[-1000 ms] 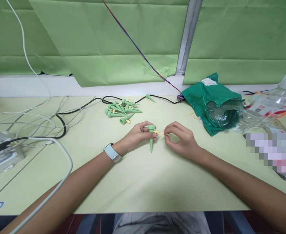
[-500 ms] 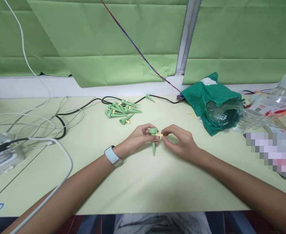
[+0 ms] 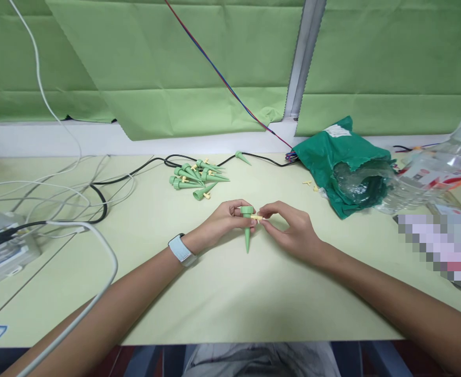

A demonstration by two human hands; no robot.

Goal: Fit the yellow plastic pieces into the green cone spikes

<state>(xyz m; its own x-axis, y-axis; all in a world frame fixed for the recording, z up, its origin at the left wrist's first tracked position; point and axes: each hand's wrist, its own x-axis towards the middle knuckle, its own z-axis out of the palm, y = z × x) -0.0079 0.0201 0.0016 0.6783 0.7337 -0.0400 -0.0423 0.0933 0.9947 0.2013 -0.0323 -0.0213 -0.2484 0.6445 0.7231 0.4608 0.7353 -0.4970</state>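
Note:
A green plastic plant watering spike point(image 3: 247, 239) points downward in my left hand point(image 3: 229, 219), whose thumb and fingers close round it below the wide cap. From its side sticks out a small yellow valve point(image 3: 256, 218). The thumb and forefinger of my right hand point(image 3: 287, 224) pinch the valve's outer end. Beyond my left hand lies a pile of green spikes point(image 3: 191, 176), several with yellow valves fitted. One lone green spike point(image 3: 242, 157) rests farther back on the black cable.
A torn green bag point(image 3: 344, 152) lies back right, with loose yellow valves point(image 3: 307, 183) beside it. Clear plastic bottles point(image 3: 430, 170) stand at the right. White cables point(image 3: 85, 199) and a power adapter point(image 3: 8, 248) cover the left of the table.
Almost nothing differs. Both hands keep their hold on the spike and the yellow valve, with only a very slight shift of the spike's tip.

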